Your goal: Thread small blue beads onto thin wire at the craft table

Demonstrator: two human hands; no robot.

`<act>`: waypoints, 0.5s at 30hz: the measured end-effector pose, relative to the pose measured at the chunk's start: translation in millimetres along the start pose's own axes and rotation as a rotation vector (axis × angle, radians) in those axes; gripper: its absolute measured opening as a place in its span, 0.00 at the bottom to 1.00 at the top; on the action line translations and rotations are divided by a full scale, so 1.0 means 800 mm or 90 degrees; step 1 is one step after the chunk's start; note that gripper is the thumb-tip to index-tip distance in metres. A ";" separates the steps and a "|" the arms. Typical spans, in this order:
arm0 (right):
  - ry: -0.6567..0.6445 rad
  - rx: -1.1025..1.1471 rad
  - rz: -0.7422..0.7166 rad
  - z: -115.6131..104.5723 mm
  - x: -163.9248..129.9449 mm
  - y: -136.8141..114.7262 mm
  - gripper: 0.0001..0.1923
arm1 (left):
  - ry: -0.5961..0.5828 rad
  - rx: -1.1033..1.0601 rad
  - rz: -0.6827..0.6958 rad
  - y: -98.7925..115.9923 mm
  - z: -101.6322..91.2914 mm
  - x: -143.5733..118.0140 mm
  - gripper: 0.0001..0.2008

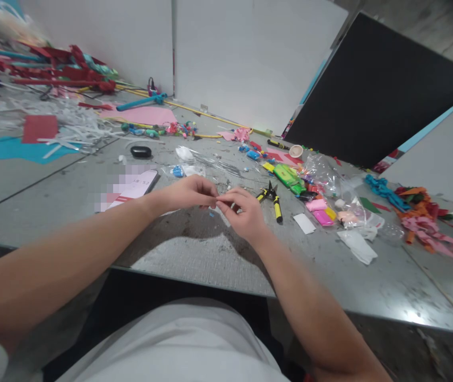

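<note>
My left hand (194, 192) and my right hand (242, 211) meet fingertip to fingertip over the table near its front edge. Both are closed in a pinch. Whatever sits between the fingers is too small to make out. Just right of my right hand lie pliers (271, 199) with yellow and black handles, their jaws apart. Behind the hands are a bundle of thin wires (220, 163) and a small blue lump (177, 171) by white plastic. A phone (134, 187) with a lit screen lies left of my left hand.
A black case (141, 152) sits behind the phone. Colourful clay packets (288, 176) and a clear plastic bag (322, 172) lie to the right, with white tissue (357, 245) nearer. Shredded white paper (86, 124) and red crepe paper (78, 69) cover the left. A black panel (381, 85) leans behind.
</note>
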State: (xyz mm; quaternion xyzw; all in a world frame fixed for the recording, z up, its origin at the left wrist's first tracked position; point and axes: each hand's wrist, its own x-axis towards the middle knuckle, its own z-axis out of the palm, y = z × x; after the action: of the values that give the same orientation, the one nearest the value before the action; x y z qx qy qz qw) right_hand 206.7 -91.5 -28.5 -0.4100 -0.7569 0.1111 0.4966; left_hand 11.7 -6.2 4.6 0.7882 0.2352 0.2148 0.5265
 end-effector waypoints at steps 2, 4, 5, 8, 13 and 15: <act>-0.008 0.001 0.007 0.001 0.000 0.002 0.06 | -0.004 0.001 -0.012 0.001 0.000 0.000 0.04; -0.017 0.009 0.029 0.001 0.000 0.005 0.06 | -0.002 0.004 -0.023 0.000 0.000 -0.001 0.04; -0.020 0.018 0.050 0.002 -0.001 0.007 0.05 | 0.000 0.008 -0.027 0.000 0.000 -0.001 0.04; -0.032 0.074 0.142 0.003 -0.001 0.013 0.06 | 0.002 0.027 -0.033 -0.004 0.000 -0.001 0.05; -0.088 0.237 0.354 0.001 0.002 0.013 0.18 | -0.023 0.062 0.007 -0.011 0.001 0.001 0.07; -0.104 0.316 0.429 0.000 0.003 0.011 0.22 | -0.034 0.052 0.031 -0.013 0.003 0.002 0.08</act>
State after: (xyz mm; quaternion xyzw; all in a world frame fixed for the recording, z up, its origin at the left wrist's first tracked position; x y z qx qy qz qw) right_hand 210.7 -83.8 -31.8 -0.4923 -0.5679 0.4782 0.4544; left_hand 12.6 -3.8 -6.0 0.8201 0.2105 0.1966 0.4944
